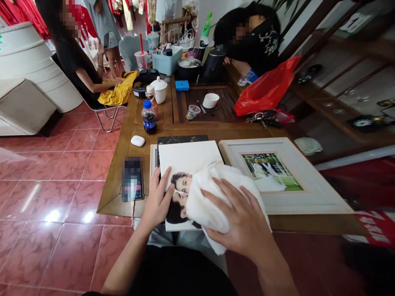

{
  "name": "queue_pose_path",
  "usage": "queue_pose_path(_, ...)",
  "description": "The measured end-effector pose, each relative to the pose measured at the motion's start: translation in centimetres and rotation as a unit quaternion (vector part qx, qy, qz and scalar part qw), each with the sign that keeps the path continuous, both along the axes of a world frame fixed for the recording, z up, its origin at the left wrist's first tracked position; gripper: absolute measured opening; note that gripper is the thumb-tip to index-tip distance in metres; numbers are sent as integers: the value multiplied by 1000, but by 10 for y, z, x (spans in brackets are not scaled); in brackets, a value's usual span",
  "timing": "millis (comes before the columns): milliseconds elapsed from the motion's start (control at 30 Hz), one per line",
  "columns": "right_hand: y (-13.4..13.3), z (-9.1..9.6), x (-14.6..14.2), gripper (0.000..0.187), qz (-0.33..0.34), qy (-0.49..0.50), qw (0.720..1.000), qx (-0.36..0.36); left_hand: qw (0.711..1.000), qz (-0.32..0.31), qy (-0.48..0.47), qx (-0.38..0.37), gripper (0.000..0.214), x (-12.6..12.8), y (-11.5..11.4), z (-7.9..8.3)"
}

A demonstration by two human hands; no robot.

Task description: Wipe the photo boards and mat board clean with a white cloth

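The brown wooden table [182, 129] carries a phone [132, 181] at its near left corner, then a white case [138, 141] and a blue-capped bottle [149, 118] along the left edge. A stack of pictures [191, 154] lies at the near edge, beside a framed photo [277, 176] by the near right corner. A light-blue bin [167, 62] stands toward the far edge.

From here I count one cloth [197, 201] at the table's [182, 130] near edge, one framed photo [268, 170] toward its right, one phone [132, 180] and two small bottles [149, 120] along the left, three other people [69, 57].
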State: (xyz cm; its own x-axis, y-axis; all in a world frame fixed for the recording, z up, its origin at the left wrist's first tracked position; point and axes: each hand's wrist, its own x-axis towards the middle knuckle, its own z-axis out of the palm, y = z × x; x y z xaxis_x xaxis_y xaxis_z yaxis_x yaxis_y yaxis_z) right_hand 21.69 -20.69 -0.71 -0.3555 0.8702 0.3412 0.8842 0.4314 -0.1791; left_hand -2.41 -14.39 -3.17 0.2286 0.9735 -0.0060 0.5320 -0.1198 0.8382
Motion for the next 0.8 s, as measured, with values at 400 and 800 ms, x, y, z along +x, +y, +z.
queue_pose_path(400, -8, 10, -47, 70, 83, 57, 995, 2, 999, -12, -12, 29, 51, -1, 1, -4)
queue_pose_path(800, -12, 0, 4, 61, 12, -1, 999, 39, 1000, -6, -5, 13, 52, 1, -1, -3)
